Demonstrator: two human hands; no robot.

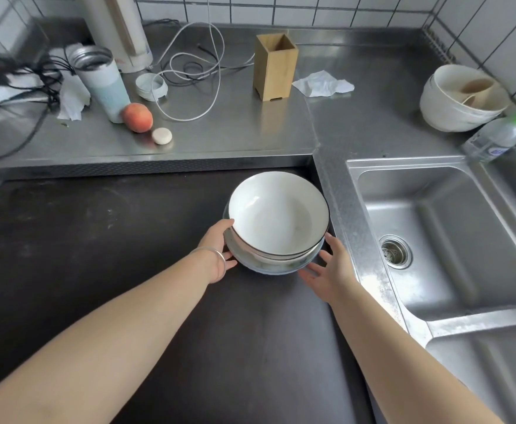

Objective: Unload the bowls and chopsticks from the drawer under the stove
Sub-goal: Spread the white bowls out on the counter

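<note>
Head view: looking forward and down from above, close over the dark stove top (97,255).
Facing: toward the steel counter (220,133) and tiled wall (342,10).

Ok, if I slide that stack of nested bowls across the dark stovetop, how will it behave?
The stack of nested white ceramic bowls looks glazed, so probably heavy, brittle and slippery. The top bowl sits tilted, so it may shift or clatter. It stands beside the steel sink edge, so push gently.
</note>
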